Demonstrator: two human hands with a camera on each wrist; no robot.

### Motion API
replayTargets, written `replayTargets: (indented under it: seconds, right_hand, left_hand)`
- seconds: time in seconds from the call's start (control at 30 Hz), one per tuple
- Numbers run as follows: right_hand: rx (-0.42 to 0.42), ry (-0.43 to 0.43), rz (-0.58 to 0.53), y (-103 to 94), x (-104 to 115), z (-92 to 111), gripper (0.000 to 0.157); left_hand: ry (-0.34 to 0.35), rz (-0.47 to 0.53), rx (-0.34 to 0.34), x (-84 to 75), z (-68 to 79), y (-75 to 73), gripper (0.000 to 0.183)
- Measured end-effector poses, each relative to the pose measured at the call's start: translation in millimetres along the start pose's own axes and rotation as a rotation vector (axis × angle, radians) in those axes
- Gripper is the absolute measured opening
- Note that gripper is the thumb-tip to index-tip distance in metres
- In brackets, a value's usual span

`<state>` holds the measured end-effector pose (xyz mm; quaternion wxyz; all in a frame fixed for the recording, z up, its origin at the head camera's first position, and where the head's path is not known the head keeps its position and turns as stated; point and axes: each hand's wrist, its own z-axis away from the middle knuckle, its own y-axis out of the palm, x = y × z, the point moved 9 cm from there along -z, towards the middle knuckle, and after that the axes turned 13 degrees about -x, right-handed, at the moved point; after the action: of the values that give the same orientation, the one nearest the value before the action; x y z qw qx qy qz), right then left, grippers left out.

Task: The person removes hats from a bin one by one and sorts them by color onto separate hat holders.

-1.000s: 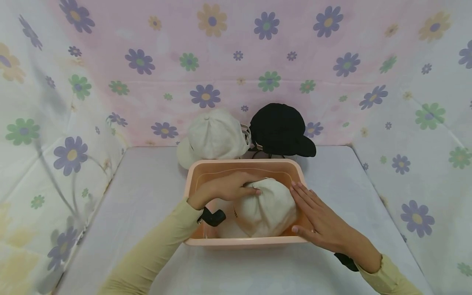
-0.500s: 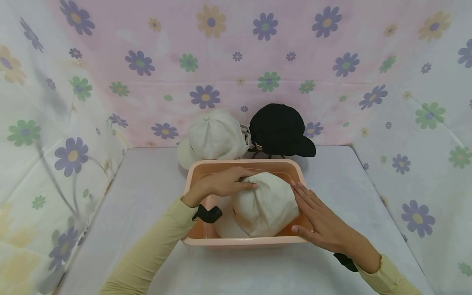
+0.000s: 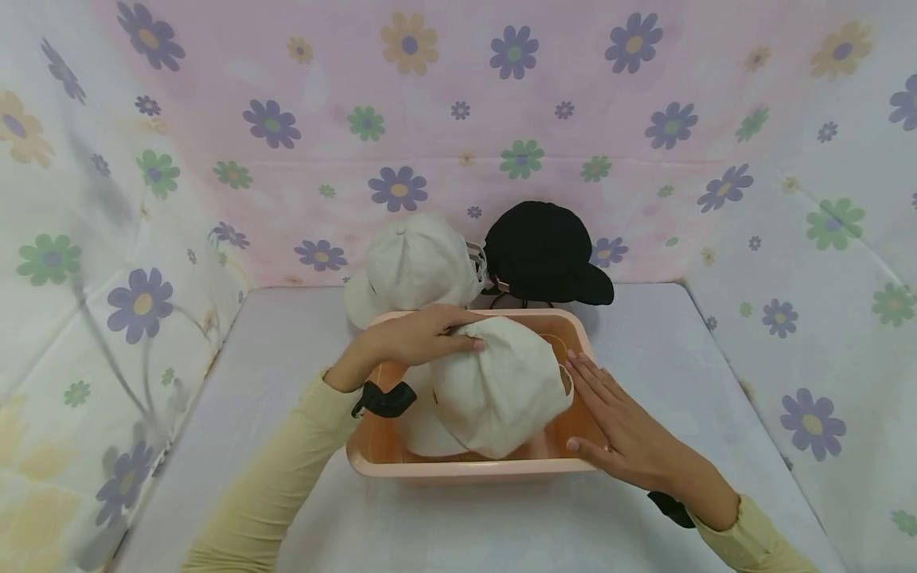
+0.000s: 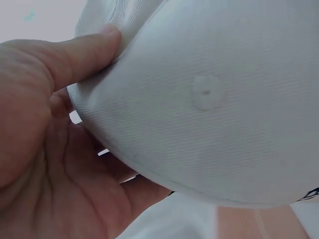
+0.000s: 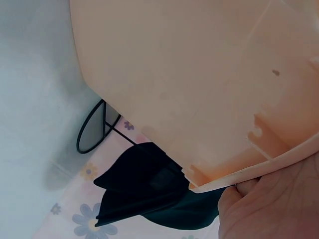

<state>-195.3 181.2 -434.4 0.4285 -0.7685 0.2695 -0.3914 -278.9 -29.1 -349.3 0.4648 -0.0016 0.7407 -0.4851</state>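
Observation:
A white baseball cap [image 3: 501, 390] is tilted over the peach plastic basin [image 3: 487, 470], its brim toward the left and its back strap toward the right. My left hand [image 3: 411, 336] pinches the crown's fabric between thumb and fingers at the upper left. In the left wrist view the cap [image 4: 199, 134] bulges beside the left hand [image 4: 55, 129], with a stitched eyelet showing. My right hand [image 3: 634, 434] rests on the basin's right rim, fingers straight. The right wrist view shows the right hand [image 5: 279, 206] against the rim and the basin's outer wall [image 5: 164, 64].
Just behind the basin stand another white cap [image 3: 419, 267] facing left and a black cap [image 3: 537, 251] facing right. A black wire loop [image 5: 91, 127] shows below the black cap's side in the right wrist view. Flower-printed cloth [image 3: 458, 143] walls the table.
My left hand has raised the white cap out of the basin's bottom and drawn it up and left. Its back strap now shows. The right hand has stayed on the rim.

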Motion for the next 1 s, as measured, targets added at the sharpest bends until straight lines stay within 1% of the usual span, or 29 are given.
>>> replayTargets:
  seconds: [0.17,0.27,0.37,0.57,0.67,0.83,1.0]
  right_hand:
    - [-0.002,-0.008,-0.004,-0.9,0,1,0.098]
    - [-0.005,-0.019,0.006,-1.8,1,1,0.097]
    - [-0.005,-0.023,0.011,-2.1,1,1,0.097]
    - [-0.006,-0.031,0.007,-1.6,1,1,0.097]
    - [-0.015,-0.043,0.009,-1.7,2,1,0.096]
    - [-0.018,-0.036,0.012,-2.3,2,1,0.094]
    - [-0.019,-0.029,0.012,-2.6,2,0,0.094]
  left_hand:
    - [0.004,0.046,-0.016,-7.6,2.9,-20.0,0.039]
    - [0.001,0.052,-0.029,-13.0,5.4,-34.0,0.037]
    - [0.002,0.043,-0.035,-20.2,7.6,-47.9,0.035]
    - [0.035,0.007,-0.050,-34.2,8.7,-71.4,0.032]
    - [0.039,0.012,-0.061,-40.5,10.1,-83.1,0.031]
    - [0.035,0.006,-0.111,-48.2,14.2,-104.3,0.025]
    - [0.033,-0.051,-0.184,-48.5,17.4,-125.8,0.026]
